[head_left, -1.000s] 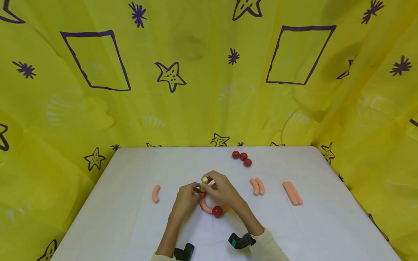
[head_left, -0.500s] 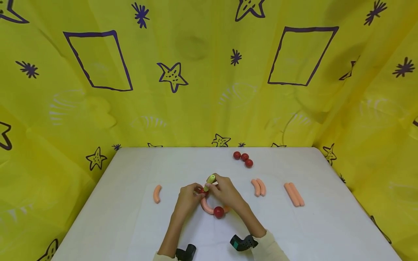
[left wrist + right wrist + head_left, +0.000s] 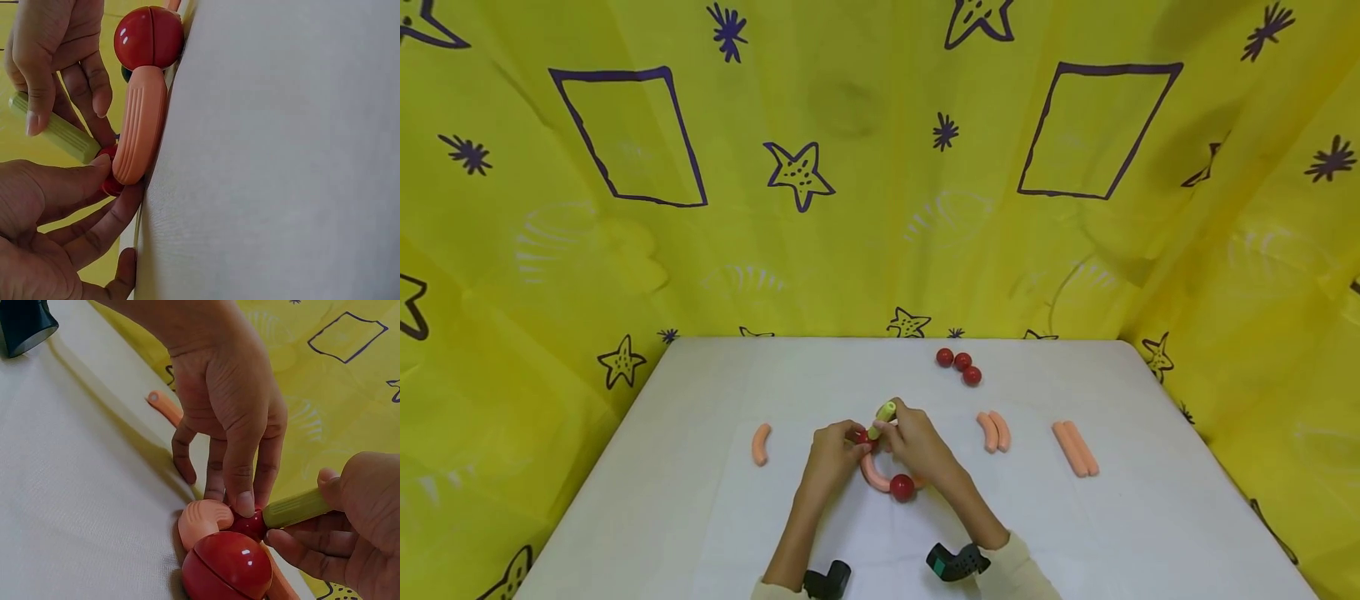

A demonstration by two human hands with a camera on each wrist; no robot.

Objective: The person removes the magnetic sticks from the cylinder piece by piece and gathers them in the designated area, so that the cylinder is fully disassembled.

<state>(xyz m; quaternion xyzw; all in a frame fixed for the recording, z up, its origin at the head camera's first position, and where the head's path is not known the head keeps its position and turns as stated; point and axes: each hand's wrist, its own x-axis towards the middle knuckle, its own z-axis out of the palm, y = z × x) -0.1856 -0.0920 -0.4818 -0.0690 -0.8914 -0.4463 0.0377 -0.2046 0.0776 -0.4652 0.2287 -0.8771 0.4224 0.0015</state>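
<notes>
My left hand [image 3: 833,454] pinches a small red ball [image 3: 251,524] between thumb and fingers. A light green ribbed rod [image 3: 882,419] is held by my right hand [image 3: 919,442], leaning up and away with its lower end against that ball. From the pinched ball a curved orange ribbed rod [image 3: 141,125] runs to another red ball [image 3: 149,39], which rests on the table nearest the person. Part of a further orange rod [image 3: 921,481] shows right of this near ball, mostly behind the right hand. Fingers hide much of the pinched ball.
On the white table [image 3: 715,375], one curved orange rod [image 3: 761,445] lies to the left. Two curved rods [image 3: 993,432] and two straight rods [image 3: 1075,447] lie to the right. Three red balls [image 3: 962,362] sit at the back. Yellow patterned cloth [image 3: 865,250] surrounds the table.
The green rod has gone from nearly upright to leaning right, turned by my right hand. My left hand keeps its hold on the red ball. Little differs over the last half second.
</notes>
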